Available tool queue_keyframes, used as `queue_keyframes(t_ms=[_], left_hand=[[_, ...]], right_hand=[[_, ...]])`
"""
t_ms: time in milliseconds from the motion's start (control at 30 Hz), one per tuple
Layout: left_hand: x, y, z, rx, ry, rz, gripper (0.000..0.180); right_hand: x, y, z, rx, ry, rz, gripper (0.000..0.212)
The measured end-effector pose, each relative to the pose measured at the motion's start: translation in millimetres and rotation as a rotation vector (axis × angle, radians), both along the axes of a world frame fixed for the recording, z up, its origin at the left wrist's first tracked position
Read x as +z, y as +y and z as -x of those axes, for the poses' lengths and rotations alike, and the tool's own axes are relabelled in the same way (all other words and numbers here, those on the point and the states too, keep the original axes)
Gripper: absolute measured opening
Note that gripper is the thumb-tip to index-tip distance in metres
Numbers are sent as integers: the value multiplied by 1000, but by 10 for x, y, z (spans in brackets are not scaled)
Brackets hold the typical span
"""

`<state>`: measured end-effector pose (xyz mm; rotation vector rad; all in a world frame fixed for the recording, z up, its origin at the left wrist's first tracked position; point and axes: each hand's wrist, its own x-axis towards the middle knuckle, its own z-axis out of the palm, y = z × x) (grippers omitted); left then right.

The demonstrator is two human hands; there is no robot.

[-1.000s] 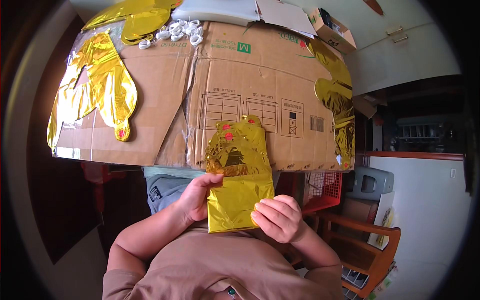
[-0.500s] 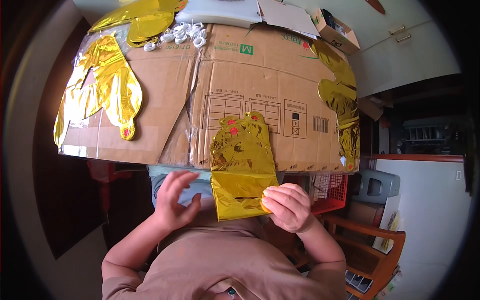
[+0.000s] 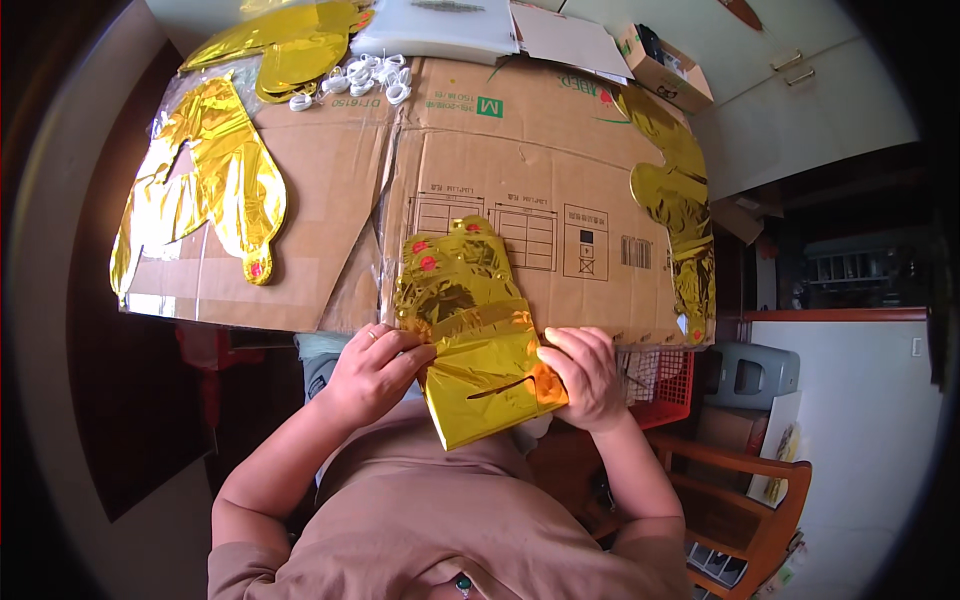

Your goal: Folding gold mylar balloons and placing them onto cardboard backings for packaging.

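A folded gold foil balloon (image 3: 462,335) with red round tabs at its far end lies partly on the cardboard, its near end hanging over the front edge towards me. My left hand (image 3: 375,370) pinches its left side, fingertips on the foil. On the right side, my right hand (image 3: 585,375) grips the foil near an orange-looking patch by a dark slit-like line. The right fingertips are partly hidden behind the foil.
Flat cardboard (image 3: 520,150) covers the table. Other gold foil balloons lie at the left (image 3: 255,180) and along the right edge (image 3: 665,195). Farther back are coiled white cords (image 3: 365,78), a stack of clear plastic sheets (image 3: 435,30) and a small carton (image 3: 665,68). A red basket (image 3: 675,385) stands below right.
My left hand has moved in from open air and taken hold of the foil's left side. The balloon has tilted, its far end shifting left. The right hand has moved slightly up and still grips it.
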<state>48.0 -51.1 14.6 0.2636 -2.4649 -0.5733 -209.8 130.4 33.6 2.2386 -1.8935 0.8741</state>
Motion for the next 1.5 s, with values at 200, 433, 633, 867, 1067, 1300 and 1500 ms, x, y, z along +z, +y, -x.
queue_keyframes(t_ms=[200, 433, 633, 867, 1067, 1300, 1500], left_hand=[[-9, 10, -22, -4, 13, -51, 39], [3, 2, -20, -16, 13, -74, 40], [51, 14, -1, 48, 17, -58, 37], [-8, 6, -33, 104, -21, -56, 38], [130, -16, 45, 208, -150, -266, 47], [211, -27, 102, 325, -272, -413, 62], [241, 40, 111, 387, -274, -385, 77]], right_hand=[[-202, -142, 92, -40, 24, 64, 31], [-136, -294, 84, 24, 79, 59, 25], [-130, -294, 79, 32, 58, 35, 22], [-35, -373, 91, 78, -90, -40, 18], [5, -410, 91, -74, -279, -315, 14], [141, -695, 246, -248, -735, -915, 27], [311, -852, 267, -251, -795, -1118, 18]])
